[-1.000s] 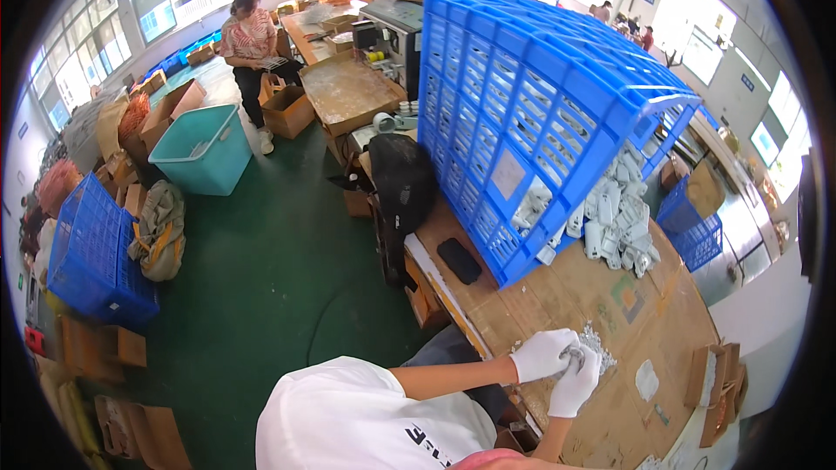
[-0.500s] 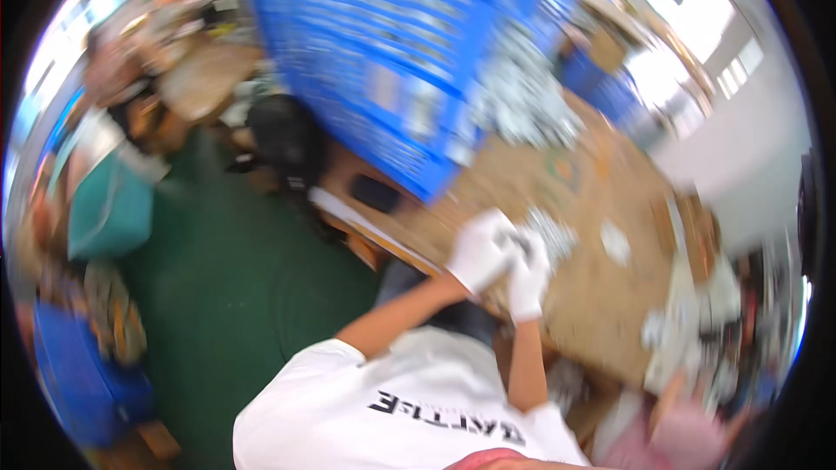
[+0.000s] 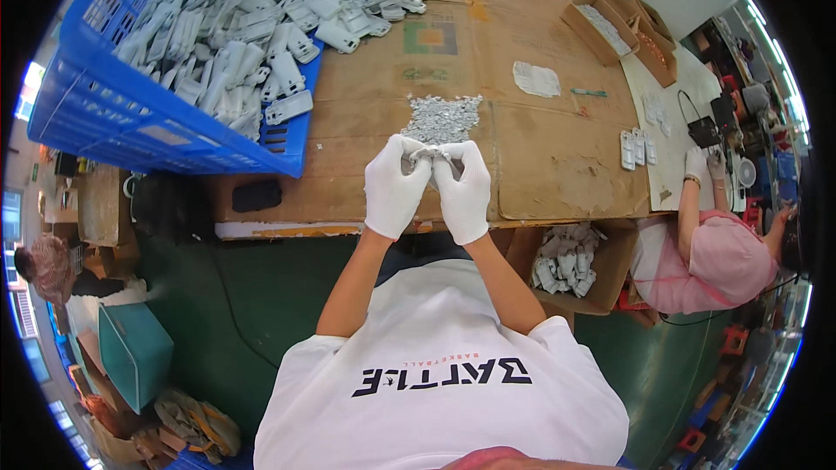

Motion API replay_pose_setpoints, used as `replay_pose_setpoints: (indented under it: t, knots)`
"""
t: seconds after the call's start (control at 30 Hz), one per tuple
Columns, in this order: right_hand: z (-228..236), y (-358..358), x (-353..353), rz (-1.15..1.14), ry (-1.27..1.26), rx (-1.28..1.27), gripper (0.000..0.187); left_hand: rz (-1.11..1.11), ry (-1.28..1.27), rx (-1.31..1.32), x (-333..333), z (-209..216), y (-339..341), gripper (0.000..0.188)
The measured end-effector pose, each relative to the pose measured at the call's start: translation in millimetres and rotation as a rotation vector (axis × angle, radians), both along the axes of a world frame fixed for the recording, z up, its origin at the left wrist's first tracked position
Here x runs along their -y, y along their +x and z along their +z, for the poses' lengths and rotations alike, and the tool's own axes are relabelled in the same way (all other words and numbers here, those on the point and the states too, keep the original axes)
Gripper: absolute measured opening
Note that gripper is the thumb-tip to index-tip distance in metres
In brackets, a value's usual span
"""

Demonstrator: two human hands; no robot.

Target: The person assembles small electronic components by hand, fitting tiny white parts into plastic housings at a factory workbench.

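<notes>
My left hand (image 3: 389,193) and my right hand (image 3: 463,195), both in white gloves, meet over the near edge of the cardboard-covered table (image 3: 366,104). Their fingers are closed, thumbs and fingertips pinching a small grey piece (image 3: 428,153) between them. The fingers cover most of it, so its kind does not show. Just beyond my fingertips lies a flat heap of tiny silver pieces (image 3: 442,118). To the left, a tipped blue plastic crate (image 3: 174,144) spills a large pile of pale grey moulded casings (image 3: 252,26) over the table.
A black case (image 3: 257,196) lies at the table's near edge. A cardboard box of pale parts (image 3: 570,265) stands below, right. A white pad (image 3: 536,79), a green pen (image 3: 589,92) and casings (image 3: 638,149) lie right. A person in pink (image 3: 731,252) sits at the adjoining table.
The view has swung to the right and sharpened, so the table now lies straight ahead. My hands stay together, fingertips meeting, near the silver heap.
</notes>
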State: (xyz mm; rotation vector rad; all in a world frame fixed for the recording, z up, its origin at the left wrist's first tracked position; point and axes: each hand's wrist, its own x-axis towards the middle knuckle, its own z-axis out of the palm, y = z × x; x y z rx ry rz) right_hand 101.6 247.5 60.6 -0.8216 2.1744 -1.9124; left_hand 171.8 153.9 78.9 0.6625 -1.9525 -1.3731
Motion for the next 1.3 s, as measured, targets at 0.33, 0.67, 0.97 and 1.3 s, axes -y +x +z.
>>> replay_pose_setpoints:
  t: [0.33,0.67,0.97,1.3]
  knots:
    - [4.6,-16.8,-9.7,0.028,-0.085,0.303,0.009,-0.062,-0.113,0.033,-14.8,4.7,-11.6,0.022]
    - [17.1,-37.0,-19.1,0.283,-0.055,0.489,0.015,-0.148,-0.085,0.139,-13.2,15.6,-12.4,0.039]
    - [3.6,-39.2,-7.7,0.235,0.011,0.358,0.007,-0.125,-0.076,0.148,-8.9,17.4,-10.8,0.038]
    - [3.3,-64.4,-20.3,0.142,0.034,0.345,0.013,-0.102,-0.309,-0.003,-5.5,14.8,-20.4,0.042]
